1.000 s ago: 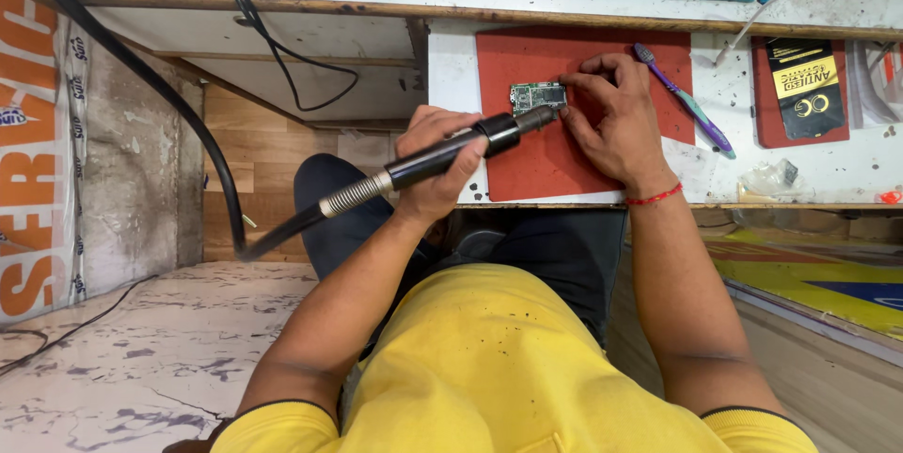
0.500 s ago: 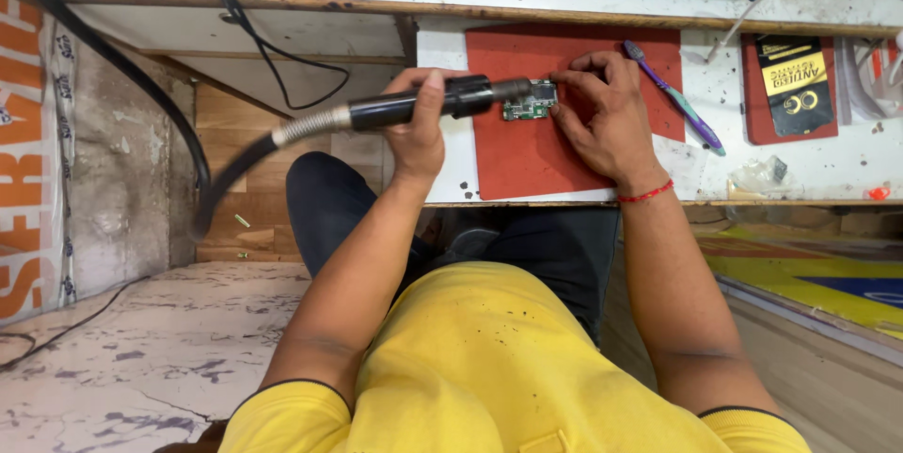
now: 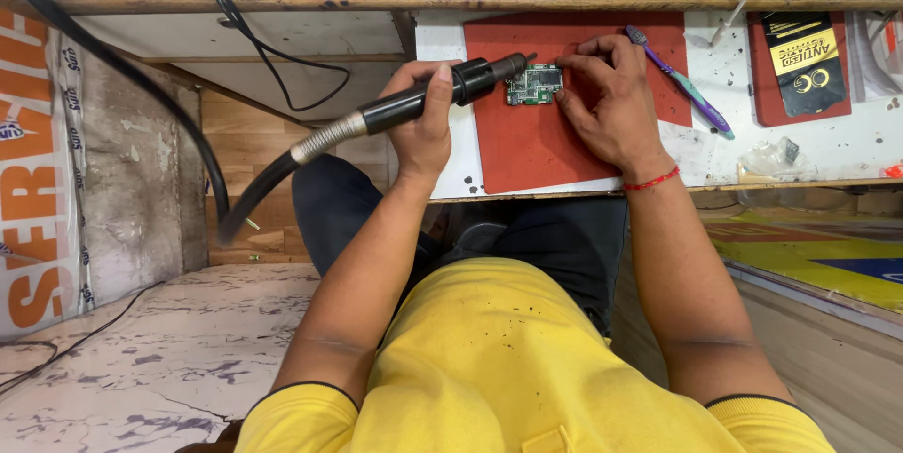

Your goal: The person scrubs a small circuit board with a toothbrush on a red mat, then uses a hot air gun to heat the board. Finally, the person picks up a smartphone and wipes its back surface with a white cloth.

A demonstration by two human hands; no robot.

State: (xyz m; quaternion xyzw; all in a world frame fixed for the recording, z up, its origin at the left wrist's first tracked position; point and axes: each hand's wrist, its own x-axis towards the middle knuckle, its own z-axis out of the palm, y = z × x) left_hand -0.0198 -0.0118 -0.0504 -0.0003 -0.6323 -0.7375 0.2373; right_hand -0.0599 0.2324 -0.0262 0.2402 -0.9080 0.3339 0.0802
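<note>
The black hot-air handpiece (image 3: 442, 95), gripped in the closed fingers of the left hand (image 3: 423, 124), has been swung up from its earlier low tilt and its nozzle now sits just left of the small green circuit board (image 3: 534, 85). The board lies on the red mat (image 3: 527, 147) on the worktop (image 3: 818, 147), steadied by the right hand (image 3: 607, 100), whose fingers are curled at its right edge

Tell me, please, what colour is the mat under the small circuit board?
The mat is red, seen best in the head view; the circuit board on it is green.

Black hot-air wand (image 3: 442, 94) points its nozzle at small green circuit board (image 3: 533, 85) lying flat.
</note>
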